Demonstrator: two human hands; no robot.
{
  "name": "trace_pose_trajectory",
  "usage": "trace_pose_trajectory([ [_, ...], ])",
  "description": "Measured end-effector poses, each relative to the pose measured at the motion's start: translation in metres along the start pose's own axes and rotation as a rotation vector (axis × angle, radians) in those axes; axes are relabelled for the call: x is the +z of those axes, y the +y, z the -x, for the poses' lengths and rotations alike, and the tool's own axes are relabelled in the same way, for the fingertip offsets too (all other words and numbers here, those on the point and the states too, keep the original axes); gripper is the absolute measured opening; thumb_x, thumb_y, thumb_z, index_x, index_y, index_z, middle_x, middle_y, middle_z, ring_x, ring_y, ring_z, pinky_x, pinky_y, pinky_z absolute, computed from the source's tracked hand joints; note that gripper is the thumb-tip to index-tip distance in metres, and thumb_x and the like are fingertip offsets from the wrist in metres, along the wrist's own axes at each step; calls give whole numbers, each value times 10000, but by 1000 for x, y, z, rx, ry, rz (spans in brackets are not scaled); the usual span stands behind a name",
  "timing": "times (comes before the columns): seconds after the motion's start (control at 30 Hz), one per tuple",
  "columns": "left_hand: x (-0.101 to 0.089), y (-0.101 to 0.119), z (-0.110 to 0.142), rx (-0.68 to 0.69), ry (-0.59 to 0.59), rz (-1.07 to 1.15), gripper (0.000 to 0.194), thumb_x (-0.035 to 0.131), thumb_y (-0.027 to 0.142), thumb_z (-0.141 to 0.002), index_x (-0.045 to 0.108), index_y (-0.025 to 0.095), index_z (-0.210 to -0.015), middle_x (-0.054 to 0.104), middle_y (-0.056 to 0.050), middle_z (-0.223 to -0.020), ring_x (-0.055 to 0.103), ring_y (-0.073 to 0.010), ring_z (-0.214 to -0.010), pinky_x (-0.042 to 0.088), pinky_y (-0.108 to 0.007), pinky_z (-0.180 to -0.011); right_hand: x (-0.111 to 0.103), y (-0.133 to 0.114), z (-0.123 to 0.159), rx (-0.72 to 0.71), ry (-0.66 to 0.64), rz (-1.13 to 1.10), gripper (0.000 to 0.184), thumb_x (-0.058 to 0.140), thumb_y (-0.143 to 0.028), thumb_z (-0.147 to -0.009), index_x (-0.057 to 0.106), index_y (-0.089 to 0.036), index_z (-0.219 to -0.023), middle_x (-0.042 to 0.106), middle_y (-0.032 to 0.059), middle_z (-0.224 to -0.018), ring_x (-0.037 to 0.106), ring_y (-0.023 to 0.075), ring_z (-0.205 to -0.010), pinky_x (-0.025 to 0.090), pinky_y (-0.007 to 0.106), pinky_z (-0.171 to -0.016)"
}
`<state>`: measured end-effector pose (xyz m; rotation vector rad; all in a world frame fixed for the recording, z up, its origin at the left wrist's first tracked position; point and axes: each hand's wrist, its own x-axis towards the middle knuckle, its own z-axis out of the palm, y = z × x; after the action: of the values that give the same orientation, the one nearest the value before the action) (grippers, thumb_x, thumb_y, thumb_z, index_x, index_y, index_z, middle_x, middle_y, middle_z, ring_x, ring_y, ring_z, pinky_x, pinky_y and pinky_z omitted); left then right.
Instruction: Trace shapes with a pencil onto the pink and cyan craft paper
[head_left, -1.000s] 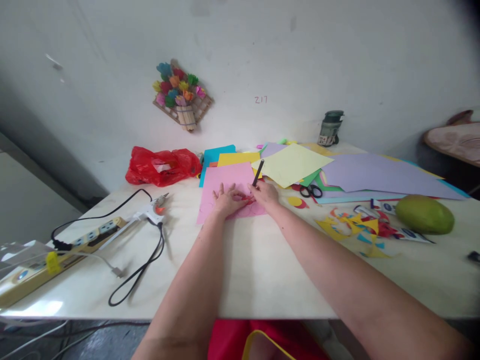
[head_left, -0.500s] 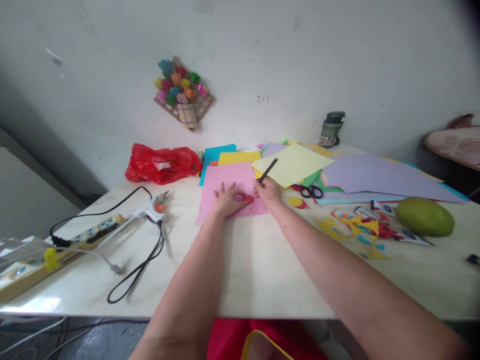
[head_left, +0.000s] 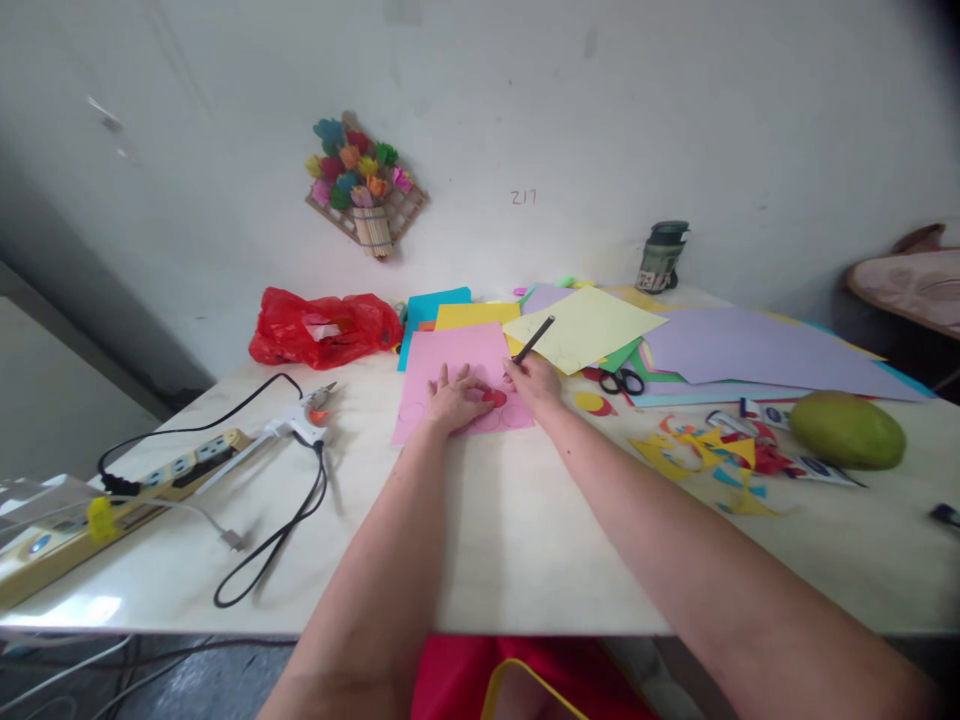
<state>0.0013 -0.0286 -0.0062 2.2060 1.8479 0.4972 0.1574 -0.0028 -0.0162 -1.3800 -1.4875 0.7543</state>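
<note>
Toward the worktop (head_left: 510, 540)'s far edge, splayed left hand (head_left: 453, 402) steadies red disc (head_left: 496, 398) on pink paper (head_left: 456, 350); right hand (head_left: 537, 384) pinches a pen (head_left: 537, 337). Loose pressure or a pen nudge could skid the disc.

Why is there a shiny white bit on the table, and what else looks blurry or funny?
Head view: probably light glaring off the table at its near left corner; circles on the pink paper look faint, print on the tubes too soft to read. Same head view: the arms look stretched, the picture's top right corner dark.
</note>
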Motion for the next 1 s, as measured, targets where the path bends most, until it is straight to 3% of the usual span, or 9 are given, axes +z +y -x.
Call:
trace_pose_trajectory([
  [0.1, 0, 0, 0, 6, 4, 8, 351, 569, 557, -666, 596, 372, -963, 246, 68, -1407, 2, -304, -1309, 51, -565, -1000, 0, 3, -3, -35, 54, 63, 286, 481, -451, -760, 611, -196, -755, 643, 31, -696, 602, 130, -679, 462, 241, -631],
  [0.33, 1, 0, -1, -9, 5, 2, 345, 575, 556, -659, 599, 367, -947, 267, 74, -1398, 14, -305, -1309, 58, -563, -1003, -1, 2, -4, -39, 30, 306, 237, 528, -400, -722, 648, -197, -753, 648, 47, -736, 605, 161, -727, 451, 266, -668],
  [0.6, 2, 6, -1, -39, 44, 30, 395, 515, 663, -647, 619, 370, -889, 281, 84, -1389, 23, -328, -1303, 23, -604, -982, 0, 0, -4, -26, -6, 354, 242, 507, -390, -727, 651, -208, -796, 651, 54, -776, 599, 169, -732, 442, 266, -649],
  [1.0, 4, 8, -3, -46, 80, 6, 409, 559, 671, -597, 629, 351, -841, 292, 75, -1385, 4, -333, -1302, -12, -606, -980, 0, 1, -6, -48, -26, 335, 231, 515, -374, -732, 640, -189, -791, 652, 54, -786, 597, 159, -755, 441, 278, -726],
])
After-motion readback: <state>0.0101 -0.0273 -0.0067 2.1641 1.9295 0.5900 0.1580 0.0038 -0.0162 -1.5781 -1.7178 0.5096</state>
